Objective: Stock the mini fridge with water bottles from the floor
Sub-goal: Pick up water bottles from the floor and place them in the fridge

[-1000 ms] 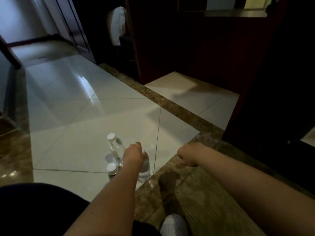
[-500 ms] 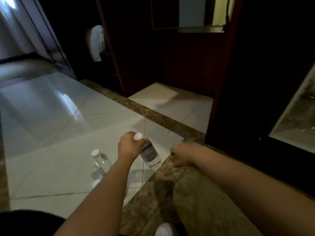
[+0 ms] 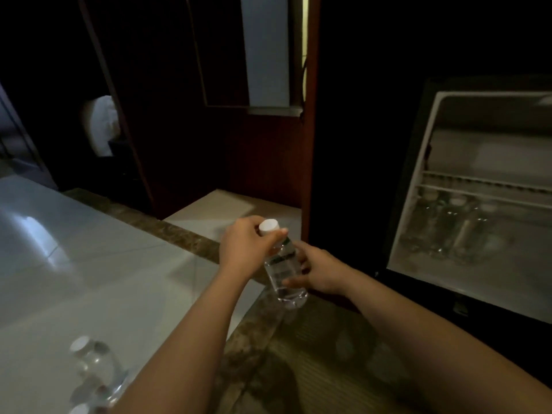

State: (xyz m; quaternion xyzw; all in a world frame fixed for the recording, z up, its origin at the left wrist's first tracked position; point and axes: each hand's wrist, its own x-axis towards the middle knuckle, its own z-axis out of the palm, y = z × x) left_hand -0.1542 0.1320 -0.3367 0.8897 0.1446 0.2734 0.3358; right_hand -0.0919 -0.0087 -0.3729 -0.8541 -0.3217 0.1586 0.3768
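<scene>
Holding the bottle (image 3: 283,273) up in mid-air, off the floor (image 3: 89,264) but not in the fridge (image 3: 493,127) yet, just left of its open front. Tilting it a bit, cap (image 3: 268,226) on top. Pinching the neck right under the cap with the left hand (image 3: 248,246), and curling the right hand (image 3: 316,270) around the body from behind. So gripping with both at once, probably passing it left to right before loading.

Worrying mostly about that swap: letting go with the left before squeezing properly with the right, and dropping it onto the brown stone (image 3: 263,339) underneath. Also risking a clip on the fridge's front rim or the wood post (image 3: 309,144) beside it while swinging right. Then bumping the stored bottles (image 3: 448,231) already standing on the bottom level; shoving in too fast and toppling the row.

Not seeing much headroom under the wire shelf (image 3: 484,186), so likely needing to go in low and aim for whatever gap is left, hard to make out in this light. Having loads of free space out over the pale tiles on the left, though minding the spare bottles (image 3: 95,366) standing close by the left forearm. Getting tighter going right, with dark cabinetry boxing the fridge in.
</scene>
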